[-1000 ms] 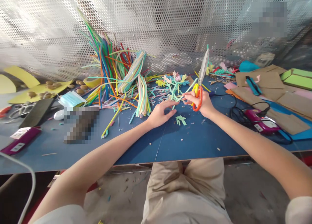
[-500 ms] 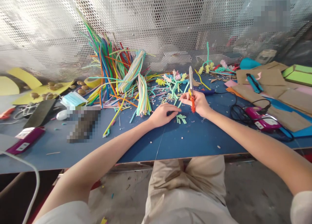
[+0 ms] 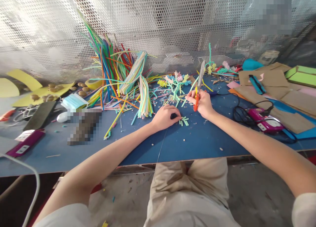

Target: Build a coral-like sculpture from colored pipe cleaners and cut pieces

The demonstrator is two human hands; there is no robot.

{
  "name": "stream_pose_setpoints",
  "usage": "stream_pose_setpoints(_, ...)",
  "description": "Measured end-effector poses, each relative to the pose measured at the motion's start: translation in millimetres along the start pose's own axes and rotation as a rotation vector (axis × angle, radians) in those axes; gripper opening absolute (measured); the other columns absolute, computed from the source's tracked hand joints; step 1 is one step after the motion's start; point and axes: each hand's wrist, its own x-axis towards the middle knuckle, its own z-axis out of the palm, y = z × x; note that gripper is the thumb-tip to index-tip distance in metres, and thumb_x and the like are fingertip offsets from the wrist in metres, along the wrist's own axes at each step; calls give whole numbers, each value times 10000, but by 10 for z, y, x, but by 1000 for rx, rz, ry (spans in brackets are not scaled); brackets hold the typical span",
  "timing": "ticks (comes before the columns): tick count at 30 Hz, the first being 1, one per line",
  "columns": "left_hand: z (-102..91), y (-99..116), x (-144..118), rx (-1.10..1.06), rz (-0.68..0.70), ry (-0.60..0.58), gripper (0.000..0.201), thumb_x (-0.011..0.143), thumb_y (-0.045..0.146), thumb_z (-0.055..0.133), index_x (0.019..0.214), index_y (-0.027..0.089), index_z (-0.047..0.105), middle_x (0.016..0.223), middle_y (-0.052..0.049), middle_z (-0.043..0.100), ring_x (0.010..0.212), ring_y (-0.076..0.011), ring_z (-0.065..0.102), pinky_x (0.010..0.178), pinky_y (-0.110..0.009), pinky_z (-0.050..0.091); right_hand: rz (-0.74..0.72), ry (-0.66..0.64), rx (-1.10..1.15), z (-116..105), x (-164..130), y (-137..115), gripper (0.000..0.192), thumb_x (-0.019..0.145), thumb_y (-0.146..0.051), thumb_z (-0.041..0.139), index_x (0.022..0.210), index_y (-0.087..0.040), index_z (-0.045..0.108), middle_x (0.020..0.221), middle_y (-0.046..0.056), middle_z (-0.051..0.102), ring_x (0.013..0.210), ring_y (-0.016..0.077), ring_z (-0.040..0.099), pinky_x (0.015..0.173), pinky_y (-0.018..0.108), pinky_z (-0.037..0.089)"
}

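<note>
My right hand (image 3: pixel 202 103) is wrapped around a pair of scissors (image 3: pixel 197 102) with an orange-red handle, blades pointing up and away. A mint-green pipe cleaner (image 3: pixel 194 84) runs past its fingertips, also held there as far as I can tell. My left hand (image 3: pixel 165 117) rests on the table, thumb and fingers curled together at a small pile of short cut green pieces (image 3: pixel 184 121). What its fingertips pinch, if anything, is too small to make out. Just beyond both hands lies a branching, coral-like pipe-cleaner piece (image 3: pixel 176 85) in green, pink, yellow and blue.
Bundles of pipe cleaners (image 3: pixel 145 100) lie behind my left hand. At left are a face mask (image 3: pixel 74 101) and a purple box (image 3: pixel 27 143). At right sit a magenta power device (image 3: pixel 265 120) with black cables and brown cardboard sheets (image 3: pixel 296 101). A perforated metal screen (image 3: pixel 172 29) stands behind.
My right hand has moved slightly right with the scissors, whose blades now tilt right. My left thumb and fingers have drawn together beside the cut green pieces.
</note>
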Motion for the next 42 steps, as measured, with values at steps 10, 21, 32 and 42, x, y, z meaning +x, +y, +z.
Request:
stream_pose_setpoints(10,14,-13,-23,-397,-262,202,224,931,356,746,1097,206,734,960,-16,811,823,-154,729,818,-283,559,-55,6,61,64,-68,-87,344,748,-386,885,732,-227,581,852,6,681,759,167,606,781,353,513)
stream_pose_setpoints(21,23,43,6,-976,-482,224,422,796,480,876,1018,144,747,908,-59,798,782,-152,742,808,-290,604,-82,-64,-37,125,-164,-267,384,780,-478,852,716,-226,570,869,28,688,766,178,614,771,363,527)
stream_pose_setpoints(32,42,114,5,-1240,-572,167,482,723,408,958,1045,111,758,990,-103,817,813,-154,767,831,-296,630,-114,-78,-74,117,-169,-236,370,792,-473,850,718,-229,581,901,37,700,807,194,639,778,373,544)
stream_pose_setpoints(42,24,155,-5,-1221,-570,152,625,695,417,976,1181,125,713,993,-105,818,856,-184,780,905,-348,625,-125,-96,-65,129,-179,-196,329,786,-431,863,746,-234,603,897,31,707,805,195,651,768,375,560)
